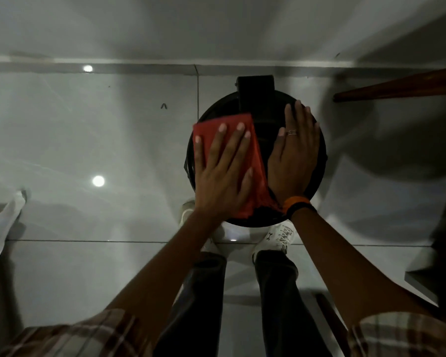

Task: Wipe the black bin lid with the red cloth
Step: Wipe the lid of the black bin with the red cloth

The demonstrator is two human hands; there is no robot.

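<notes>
Cloth: red cloth [252,161] spread over the lid's left half.
Left hand [223,173]: flat, fingers splayed, pressing the cloth down.
Right hand [292,155]: flat, open, palm on bare lid.
Lid: black bin lid [319,161], round, on tiled floor [88,266].

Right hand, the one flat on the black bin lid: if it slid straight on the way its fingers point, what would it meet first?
Probably nothing on the round black bin lid: the right hand would pass its far rim, then reach glossy grey floor tile.
</notes>
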